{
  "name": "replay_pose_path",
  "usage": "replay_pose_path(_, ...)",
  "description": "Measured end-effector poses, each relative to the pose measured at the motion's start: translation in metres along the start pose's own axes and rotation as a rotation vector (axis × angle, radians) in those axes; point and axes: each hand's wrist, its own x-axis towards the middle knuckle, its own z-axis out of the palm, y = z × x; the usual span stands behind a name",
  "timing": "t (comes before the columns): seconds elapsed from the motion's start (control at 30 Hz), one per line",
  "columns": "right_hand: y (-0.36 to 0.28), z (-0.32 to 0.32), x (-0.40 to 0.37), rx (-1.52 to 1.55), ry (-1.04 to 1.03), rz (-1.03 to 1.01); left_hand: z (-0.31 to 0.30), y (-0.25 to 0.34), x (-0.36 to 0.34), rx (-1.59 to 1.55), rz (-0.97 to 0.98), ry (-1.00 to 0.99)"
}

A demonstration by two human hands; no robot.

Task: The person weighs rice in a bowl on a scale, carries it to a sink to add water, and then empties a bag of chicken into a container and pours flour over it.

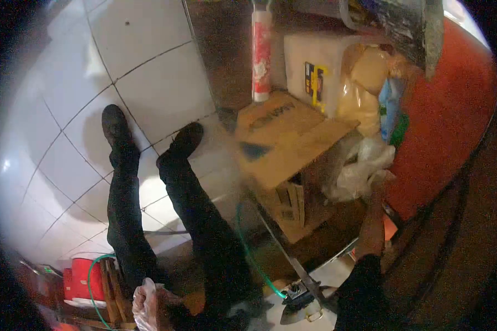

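Observation:
My right hand [376,201] reaches forward at the right, its fingers closed on a crumpled clear plastic bag [359,171]. The fingertips are partly blurred. That bag lies against the side of a cardboard box [295,157] whose flaps stick out. Low in the view, my left hand [163,303] is closed around a piece of thin clear plastic [143,300] near my left leg. Part of this hand and its wrist is in shadow.
Behind the box stand a red and white tube [262,55], a pale container [301,66] and bags with tan contents [364,77]. A red panel [447,121] borders the right side. A green cord [254,265] runs down beside my leg. Red containers [85,278] stand lower left on white tiles [154,83].

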Motion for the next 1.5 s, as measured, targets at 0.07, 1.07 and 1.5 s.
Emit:
replay_pose_path(0.07,0.008,0.003,-0.004,0.037,0.013,-0.007,-0.011,-0.023,0.020,0.111,-0.064,-0.071)
replay_pose_path(1.07,0.049,-0.004,-0.107,0.369,0.224,0.168,-0.024,-0.039,0.025,0.117,0.197,-0.119)
replay_pose_path(1.5,-0.108,0.118,-0.579,0.532,0.089,0.621,-0.075,0.007,-0.005,-0.031,0.637,-0.415)
